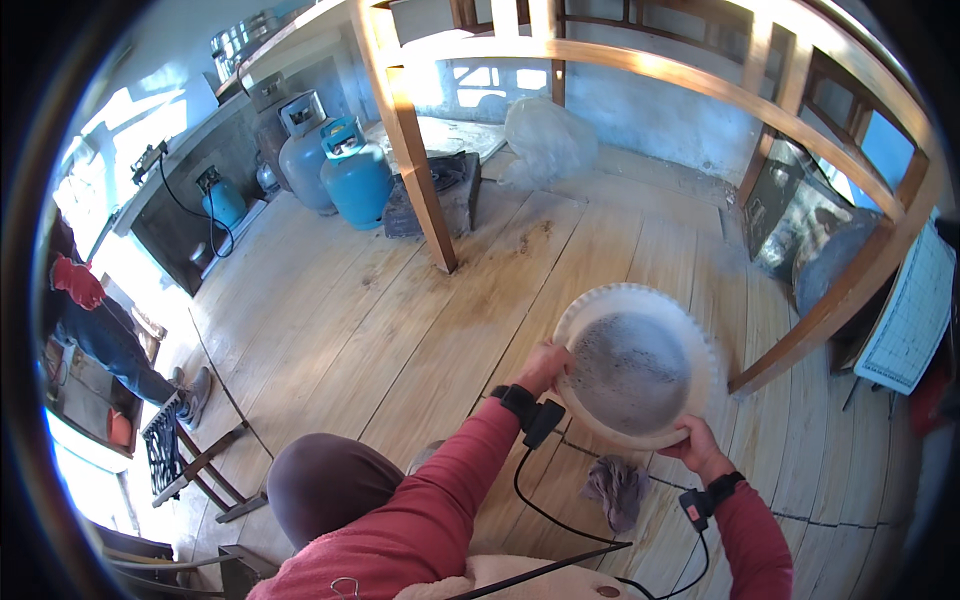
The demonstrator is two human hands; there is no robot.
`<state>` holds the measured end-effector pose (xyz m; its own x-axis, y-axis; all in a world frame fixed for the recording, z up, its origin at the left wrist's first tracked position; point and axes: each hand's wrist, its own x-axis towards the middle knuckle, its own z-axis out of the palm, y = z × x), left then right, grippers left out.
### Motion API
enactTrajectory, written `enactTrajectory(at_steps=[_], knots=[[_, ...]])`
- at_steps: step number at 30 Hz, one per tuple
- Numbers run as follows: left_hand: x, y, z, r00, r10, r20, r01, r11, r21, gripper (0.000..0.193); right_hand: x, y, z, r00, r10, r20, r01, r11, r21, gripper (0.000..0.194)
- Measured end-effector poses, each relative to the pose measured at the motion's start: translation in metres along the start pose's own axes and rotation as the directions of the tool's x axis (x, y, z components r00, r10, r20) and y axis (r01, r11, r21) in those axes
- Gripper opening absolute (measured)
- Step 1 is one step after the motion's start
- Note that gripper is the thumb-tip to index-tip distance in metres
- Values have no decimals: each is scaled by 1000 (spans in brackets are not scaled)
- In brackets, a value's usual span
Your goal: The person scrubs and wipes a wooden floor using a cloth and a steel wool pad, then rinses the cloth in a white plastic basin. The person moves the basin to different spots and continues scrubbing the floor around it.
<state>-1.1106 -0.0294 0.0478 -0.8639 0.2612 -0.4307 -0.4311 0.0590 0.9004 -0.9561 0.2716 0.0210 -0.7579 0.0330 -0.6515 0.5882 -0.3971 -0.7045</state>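
A round pale basin with a scalloped rim, holding greyish, cloudy water with dark specks, is tilted in front of me. My left hand grips its left rim, and my right hand holds the rim at the lower right. Below the basin, a crumpled greyish-purple cloth lies on the wood-patterned floor. Both wrists wear black bands with small cabled devices.
A wooden post and slanting leg stand beyond the basin. Gas cylinders and a clear plastic bag are farther back. Another person in a red glove stands at left, near a folding stool.
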Motion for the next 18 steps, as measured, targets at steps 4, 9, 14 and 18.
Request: enactTrajectory(at_steps=[4,9,14,18], knots=[[44,-3,-51,989,37,-143,-32,999,36,25,56,2,48,999,13,-46,-13,1000,12,32],[109,-24,-105,967,30,-251,-15,998,62,34,119,8,99,999,-10,-50,12,999,47,27],[144,-37,-137,941,-59,-333,52,998,-28,36,161,5,128,995,-3,-97,7,999,47,27],[149,-40,-150,924,-116,-365,92,992,-83,37,186,9,143,988,53,-144,-45,997,63,26]])
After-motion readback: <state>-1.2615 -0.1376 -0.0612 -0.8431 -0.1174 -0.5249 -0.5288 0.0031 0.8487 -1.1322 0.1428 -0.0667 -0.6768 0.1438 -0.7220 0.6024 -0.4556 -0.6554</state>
